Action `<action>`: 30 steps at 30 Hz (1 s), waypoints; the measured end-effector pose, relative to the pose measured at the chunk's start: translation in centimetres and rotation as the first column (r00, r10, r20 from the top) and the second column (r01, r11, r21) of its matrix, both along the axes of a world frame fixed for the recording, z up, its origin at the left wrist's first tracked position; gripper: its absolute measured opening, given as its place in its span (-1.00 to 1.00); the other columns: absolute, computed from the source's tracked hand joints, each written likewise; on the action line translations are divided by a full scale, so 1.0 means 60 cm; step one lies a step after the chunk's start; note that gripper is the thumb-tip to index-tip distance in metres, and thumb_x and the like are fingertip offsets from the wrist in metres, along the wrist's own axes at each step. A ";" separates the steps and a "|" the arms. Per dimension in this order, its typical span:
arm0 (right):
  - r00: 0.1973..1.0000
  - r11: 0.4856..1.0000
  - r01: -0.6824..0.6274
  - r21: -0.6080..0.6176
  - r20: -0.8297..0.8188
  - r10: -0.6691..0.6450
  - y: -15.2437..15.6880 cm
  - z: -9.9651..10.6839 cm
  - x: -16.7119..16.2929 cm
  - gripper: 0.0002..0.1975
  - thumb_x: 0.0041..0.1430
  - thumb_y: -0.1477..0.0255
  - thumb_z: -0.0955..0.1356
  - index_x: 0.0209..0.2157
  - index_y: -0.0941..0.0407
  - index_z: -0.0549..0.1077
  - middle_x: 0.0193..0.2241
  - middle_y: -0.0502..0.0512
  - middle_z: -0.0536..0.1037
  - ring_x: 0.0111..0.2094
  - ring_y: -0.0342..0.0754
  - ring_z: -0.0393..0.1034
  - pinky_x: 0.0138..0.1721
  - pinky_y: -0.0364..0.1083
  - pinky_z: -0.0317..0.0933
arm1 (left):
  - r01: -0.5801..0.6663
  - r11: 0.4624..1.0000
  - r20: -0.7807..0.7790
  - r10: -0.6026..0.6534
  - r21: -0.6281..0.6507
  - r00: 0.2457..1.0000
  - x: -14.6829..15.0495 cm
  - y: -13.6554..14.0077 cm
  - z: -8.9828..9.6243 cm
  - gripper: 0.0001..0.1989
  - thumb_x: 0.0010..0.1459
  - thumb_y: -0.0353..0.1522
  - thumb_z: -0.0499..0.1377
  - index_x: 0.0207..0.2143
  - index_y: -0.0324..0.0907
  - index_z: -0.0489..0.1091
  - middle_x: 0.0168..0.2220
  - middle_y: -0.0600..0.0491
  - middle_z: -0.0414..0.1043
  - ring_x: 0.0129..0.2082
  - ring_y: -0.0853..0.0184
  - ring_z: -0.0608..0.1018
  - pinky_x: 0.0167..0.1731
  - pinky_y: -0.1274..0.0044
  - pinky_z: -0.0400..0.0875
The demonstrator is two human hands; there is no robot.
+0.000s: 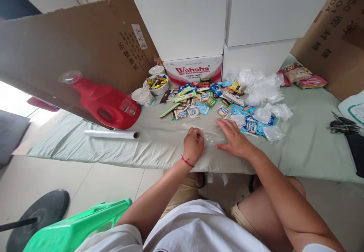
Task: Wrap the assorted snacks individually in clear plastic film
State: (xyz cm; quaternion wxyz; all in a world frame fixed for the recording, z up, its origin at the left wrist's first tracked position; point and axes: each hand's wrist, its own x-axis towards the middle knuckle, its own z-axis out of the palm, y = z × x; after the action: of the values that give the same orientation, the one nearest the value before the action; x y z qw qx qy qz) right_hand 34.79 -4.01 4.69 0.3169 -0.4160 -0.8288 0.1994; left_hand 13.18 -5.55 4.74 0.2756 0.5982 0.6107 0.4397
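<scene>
A piece of clear plastic film (211,135) lies on the green cloth between my hands, near the table's front edge. My left hand (193,144), with a red string bracelet at the wrist, is closed at the film's left side, fingers curled into it. My right hand (234,140) hovers at the film's right side, thumb and fingers spread apart, nothing in its grasp. Just beyond my hands lies a pile of small wrapped snacks (195,96). Blue-wrapped packets (251,127) and crumpled clear plastic bundles (261,87) lie to the right.
At left stand a red jug (109,102) and white bowls (157,87), with a white roll (110,134) in front. A Wahaha box (196,72) and white boxes rise behind. At right are colourful bags (301,75), keys (342,123) and a white container (354,108).
</scene>
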 end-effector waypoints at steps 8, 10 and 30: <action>0.932 0.965 0.231 -0.124 -0.257 -0.256 0.028 -0.024 -0.012 -0.82 0.34 0.35 0.31 -0.23 0.08 0.56 -0.29 0.15 0.60 -0.22 0.07 0.49 -0.14 0.01 0.36 | 0.151 0.988 -0.070 -0.148 0.039 0.987 -0.002 -0.010 0.000 -0.88 0.07 -0.50 0.10 -0.43 -0.10 0.33 -0.34 0.04 0.42 -0.30 0.29 0.46 -0.26 0.48 0.31; 0.864 0.912 0.300 -0.280 -0.325 -0.384 0.041 -0.041 0.002 -0.83 0.28 0.31 0.34 -0.27 0.09 0.53 -0.37 0.10 0.59 -0.35 0.01 0.47 -0.26 -0.05 0.33 | 0.011 1.000 0.120 -0.008 -0.023 0.993 -0.029 -0.014 -0.003 -0.96 0.05 -0.42 0.13 -0.42 -0.11 0.35 -0.35 0.06 0.42 -0.32 0.31 0.47 -0.28 0.49 0.33; 0.989 0.913 0.144 -0.382 0.031 -0.143 0.005 0.005 0.006 -0.86 0.29 0.45 0.30 -0.31 0.10 0.50 -0.43 0.03 0.60 -0.41 -0.08 0.43 -0.34 -0.14 0.15 | -0.114 0.982 -0.411 0.044 -0.147 0.910 -0.072 0.019 0.026 -0.60 0.04 -0.17 0.34 -0.11 -0.17 0.51 -0.13 -0.17 0.58 0.08 -0.08 0.54 0.09 0.21 0.37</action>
State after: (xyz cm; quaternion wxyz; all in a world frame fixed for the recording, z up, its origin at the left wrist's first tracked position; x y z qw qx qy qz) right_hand 35.12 -3.70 5.01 0.2421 -0.5296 -0.7415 0.3332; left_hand 8.85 -4.41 6.31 0.1740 0.6258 0.7132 0.2636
